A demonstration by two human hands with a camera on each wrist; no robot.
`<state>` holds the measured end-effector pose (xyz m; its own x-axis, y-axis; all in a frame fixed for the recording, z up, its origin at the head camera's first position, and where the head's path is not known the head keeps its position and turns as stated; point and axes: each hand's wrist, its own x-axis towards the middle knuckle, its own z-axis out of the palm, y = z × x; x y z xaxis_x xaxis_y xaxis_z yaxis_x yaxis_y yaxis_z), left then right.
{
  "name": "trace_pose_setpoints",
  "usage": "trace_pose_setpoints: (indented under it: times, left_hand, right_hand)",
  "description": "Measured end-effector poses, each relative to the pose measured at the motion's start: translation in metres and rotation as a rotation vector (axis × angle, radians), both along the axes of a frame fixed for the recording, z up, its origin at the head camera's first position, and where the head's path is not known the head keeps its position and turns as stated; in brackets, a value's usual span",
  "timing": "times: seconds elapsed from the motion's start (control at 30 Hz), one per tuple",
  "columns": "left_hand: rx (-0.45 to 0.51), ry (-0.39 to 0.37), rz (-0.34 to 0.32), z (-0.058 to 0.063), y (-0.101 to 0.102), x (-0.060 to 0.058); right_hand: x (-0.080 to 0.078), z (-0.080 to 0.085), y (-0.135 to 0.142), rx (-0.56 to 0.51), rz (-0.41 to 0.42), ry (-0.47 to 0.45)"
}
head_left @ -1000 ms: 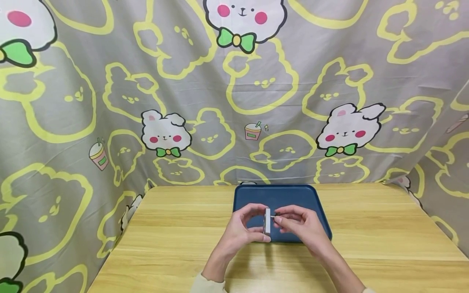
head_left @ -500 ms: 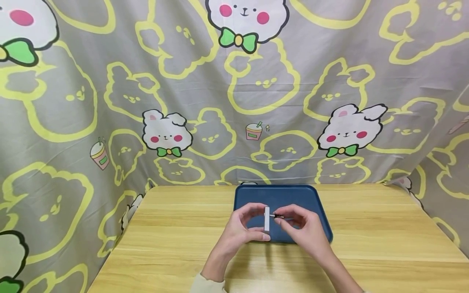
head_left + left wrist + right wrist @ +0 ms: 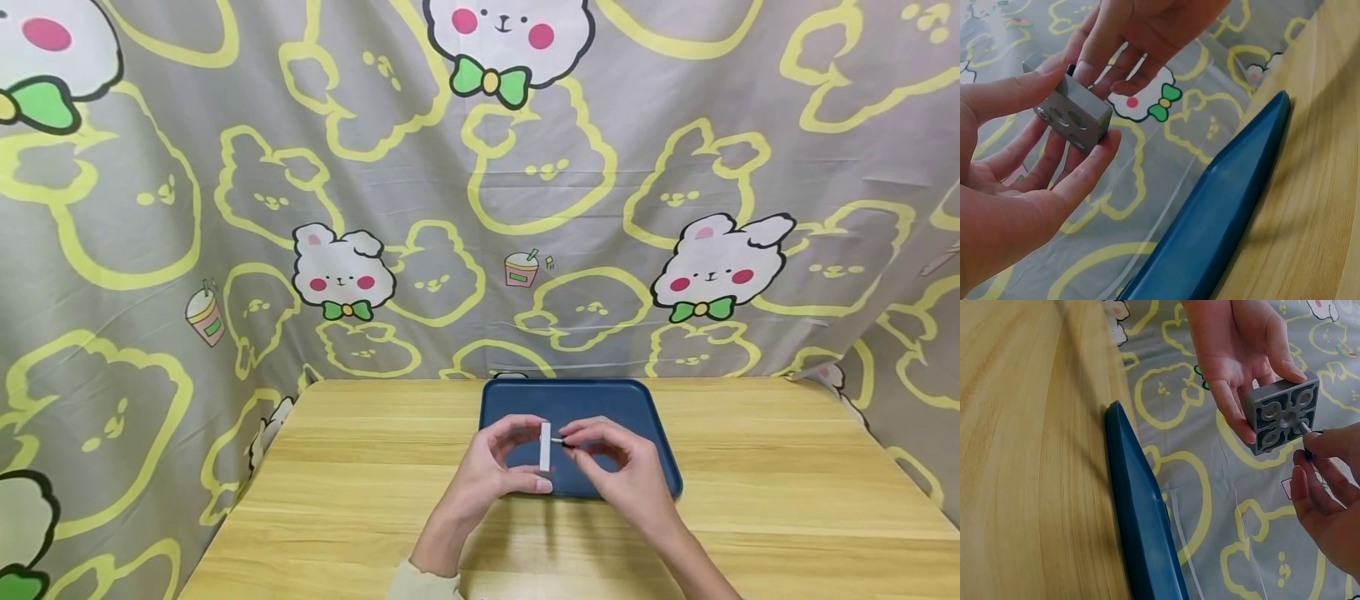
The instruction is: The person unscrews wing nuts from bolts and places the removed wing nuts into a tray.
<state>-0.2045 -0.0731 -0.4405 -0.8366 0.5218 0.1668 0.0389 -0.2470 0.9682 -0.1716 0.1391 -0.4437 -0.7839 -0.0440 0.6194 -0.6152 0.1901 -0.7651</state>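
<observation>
My left hand has thumb and fingers clamped on the grey block, thumb at its six o'clock edge, fingertips at twelve; its ribbed face looks to three o'clock, where the thumb and fingers of my right hand pinch the dark end of a small pin; the bright shank points to nine o'clock at that face, though I cannot tell whether its tip sits in a hole. The block is held up over the blue tray on the wooden table, the tray's far rim at twelve o'clock from my hands.
</observation>
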Motion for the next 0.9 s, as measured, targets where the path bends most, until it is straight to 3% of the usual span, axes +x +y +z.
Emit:
trace_pose_setpoints:
  times: [0.2, 0.37, 0.47, 0.73, 0.9]
  left_hand:
    - [0.005, -0.004, -0.008, 0.000, 0.000, -0.001]
    - [0.010, -0.008, -0.017, -0.001, -0.002, -0.003]
    - [-0.008, -0.009, -0.013, 0.000, -0.003, -0.003]
    - [-0.021, -0.019, 0.018, 0.000, -0.004, -0.002]
    - [-0.021, -0.016, 0.042, 0.001, -0.004, -0.002]
  right_hand:
    - [-0.003, -0.002, 0.002, 0.040, 0.027, 0.131]
    - [-0.008, -0.004, 0.002, 0.148, -0.042, 0.330]
    - [-0.009, -0.006, 0.001, 0.169, -0.058, 0.366]
    - [-0.008, 0.000, 0.006, 0.196, -0.016, 0.324]
    - [-0.004, 0.005, 0.014, 0.116, 0.049, 0.088]
